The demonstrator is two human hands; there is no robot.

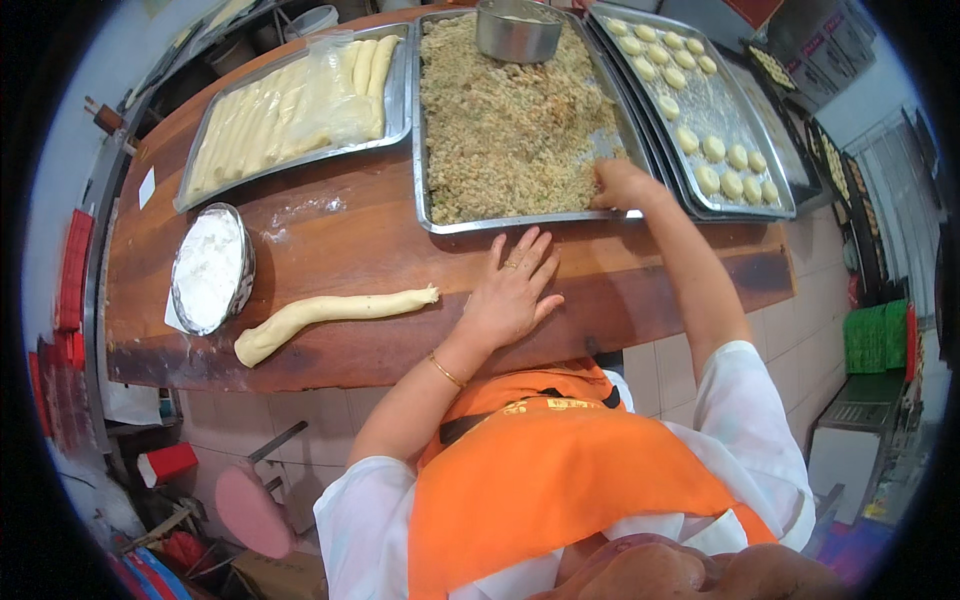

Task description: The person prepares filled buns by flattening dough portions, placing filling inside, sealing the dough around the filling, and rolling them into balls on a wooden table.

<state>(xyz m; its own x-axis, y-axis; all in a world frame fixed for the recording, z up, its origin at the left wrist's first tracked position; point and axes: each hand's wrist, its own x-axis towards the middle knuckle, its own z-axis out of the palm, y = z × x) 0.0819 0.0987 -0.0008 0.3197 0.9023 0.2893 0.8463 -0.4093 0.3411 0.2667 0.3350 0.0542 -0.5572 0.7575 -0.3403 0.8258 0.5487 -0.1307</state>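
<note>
My left hand (514, 289) rests flat on the wooden table, fingers apart, just below the near edge of a metal tray (517, 223) full of crumbly filling (510, 135). At that tray's near right corner, my right hand (621, 184) reaches into the filling with its fingers curled; whether they hold any is hidden. A round metal pan (519, 34) sits on the filling at the far end. To the left of my left hand lies a rope of pale dough (337, 309). Farther left stands a bowl of white flour (210, 270).
A tray of dough rolls (225, 142), partly under plastic film, lies at the back left. On the right, stacked trays (780, 214) carry small round dough pieces (714, 148). Flour dusts the wooden table (360, 255). A pink stool (255, 510) stands below at the left.
</note>
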